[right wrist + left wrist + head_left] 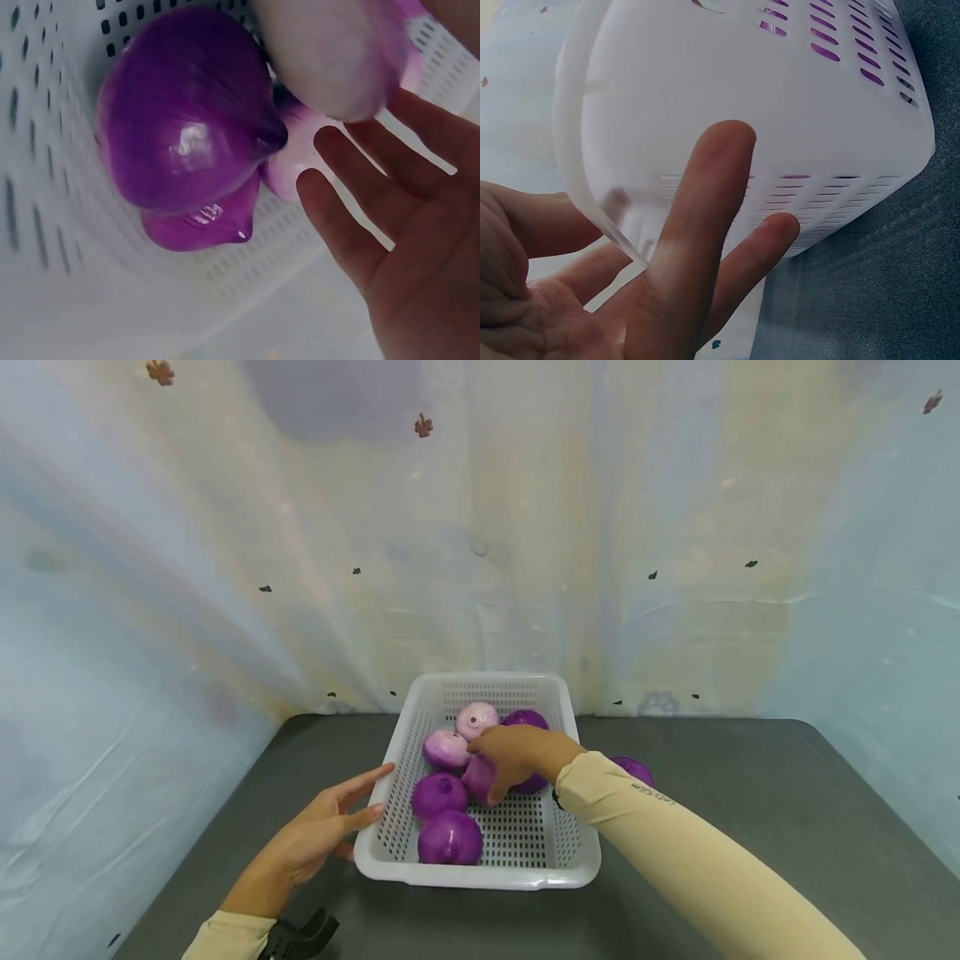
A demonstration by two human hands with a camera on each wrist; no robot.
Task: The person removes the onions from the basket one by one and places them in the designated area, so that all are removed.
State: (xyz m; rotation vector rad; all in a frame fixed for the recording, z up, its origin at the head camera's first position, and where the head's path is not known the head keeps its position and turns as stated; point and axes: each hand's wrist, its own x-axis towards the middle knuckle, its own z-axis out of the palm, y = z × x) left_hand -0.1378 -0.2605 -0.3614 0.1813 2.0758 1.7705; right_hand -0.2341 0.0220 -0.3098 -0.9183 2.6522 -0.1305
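Note:
A white plastic basket (pixel 480 877) holds several glossy onions. My right hand (pixel 513 760) reaches down into it and holds a purple onion (pixel 478 779) between thumb and fingers; the right wrist view shows this onion (pixel 330 56) close up with a pale side. Around it lie two pale pink onions (pixel 447 749) and darker purple onions (pixel 450 837), one partly behind my right hand. At the basket's left side, my left hand (pixel 318 827) touches the rim with fairly straight, spread fingers. In the left wrist view its fingers (pixel 705 195) lie along the basket's outer wall.
Another purple onion (pixel 634 769) rests to the right of the basket on the dark grey table (pixel 735 802), partly behind my right sleeve. A pale patterned curtain (pixel 480 527) hangs along the back and both sides.

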